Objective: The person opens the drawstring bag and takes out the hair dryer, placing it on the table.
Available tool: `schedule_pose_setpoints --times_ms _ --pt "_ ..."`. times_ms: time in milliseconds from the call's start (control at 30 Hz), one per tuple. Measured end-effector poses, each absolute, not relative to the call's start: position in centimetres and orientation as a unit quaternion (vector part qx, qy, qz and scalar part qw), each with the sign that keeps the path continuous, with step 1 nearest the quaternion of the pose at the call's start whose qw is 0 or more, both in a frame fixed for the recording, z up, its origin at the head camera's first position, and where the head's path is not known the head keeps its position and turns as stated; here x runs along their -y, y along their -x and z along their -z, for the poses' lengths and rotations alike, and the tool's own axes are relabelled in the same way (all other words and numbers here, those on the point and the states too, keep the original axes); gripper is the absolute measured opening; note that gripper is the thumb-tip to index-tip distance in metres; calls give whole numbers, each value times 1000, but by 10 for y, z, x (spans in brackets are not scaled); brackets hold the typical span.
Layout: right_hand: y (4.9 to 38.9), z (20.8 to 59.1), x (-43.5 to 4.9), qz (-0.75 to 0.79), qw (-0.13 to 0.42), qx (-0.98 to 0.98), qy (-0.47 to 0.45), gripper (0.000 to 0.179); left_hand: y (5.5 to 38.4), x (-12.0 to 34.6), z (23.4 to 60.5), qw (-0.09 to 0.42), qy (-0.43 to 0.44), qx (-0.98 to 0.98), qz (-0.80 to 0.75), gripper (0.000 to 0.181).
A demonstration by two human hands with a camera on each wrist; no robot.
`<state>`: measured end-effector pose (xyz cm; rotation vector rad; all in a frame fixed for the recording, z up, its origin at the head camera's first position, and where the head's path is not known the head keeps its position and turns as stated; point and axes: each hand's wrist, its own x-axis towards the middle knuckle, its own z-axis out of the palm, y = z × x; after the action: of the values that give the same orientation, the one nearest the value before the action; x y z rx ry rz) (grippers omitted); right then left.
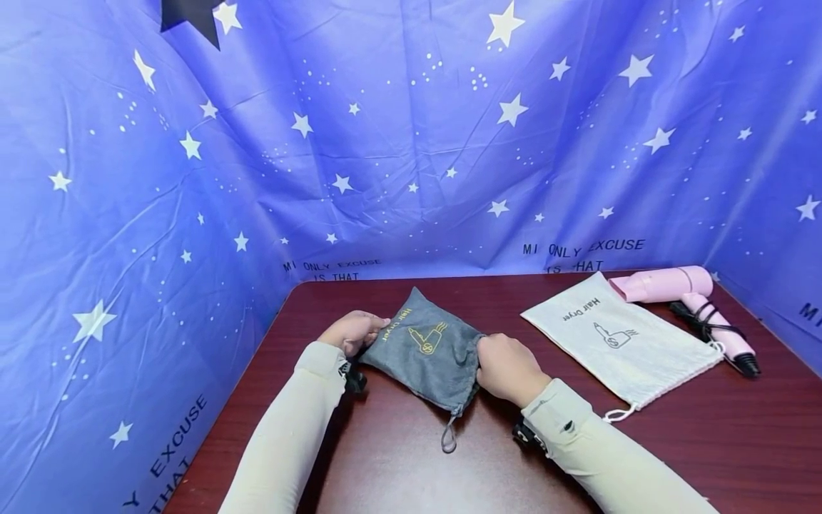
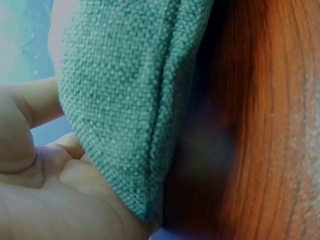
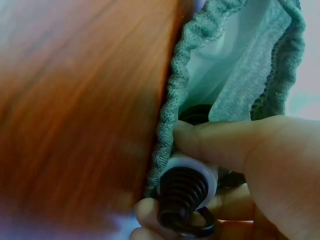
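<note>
A grey drawstring bag (image 1: pixel 401 368) with a yellow hair dryer print is held just over the table, its mouth facing right. My left hand (image 1: pixel 353 332) pinches its closed left end, thumb on one side and fingers beneath in the left wrist view. At the open mouth, my right hand (image 1: pixel 510 368) grips the handle end of a hair dryer (image 3: pixel 182 192). Only that end's pale ring, ribbed black cord sleeve and some black cord show; the bag hides the rest. A grey cord loop (image 1: pixel 449 437) hangs from the mouth's near corner.
Right of my hands, a white drawstring bag (image 1: pixel 571 346) with a black hair dryer print lies flat on the dark red table (image 1: pixel 411 464). Beside it lies a pink hair dryer (image 1: pixel 668 284) with its black cord wrapped. A blue star-printed curtain (image 1: pixel 411 143) surrounds the table.
</note>
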<state>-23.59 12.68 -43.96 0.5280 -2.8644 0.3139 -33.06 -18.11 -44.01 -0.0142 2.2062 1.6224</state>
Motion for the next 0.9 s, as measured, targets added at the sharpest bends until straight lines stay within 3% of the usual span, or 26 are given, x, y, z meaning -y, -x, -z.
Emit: schedule_pose_setpoints --times_ms 633,900 --pt "237 443 -141 -111 105 972 -176 20 327 175 440 194 31 -757 -623 30" --pt "231 440 -145 -111 99 973 -175 30 325 178 440 183 26 -767 -614 36"
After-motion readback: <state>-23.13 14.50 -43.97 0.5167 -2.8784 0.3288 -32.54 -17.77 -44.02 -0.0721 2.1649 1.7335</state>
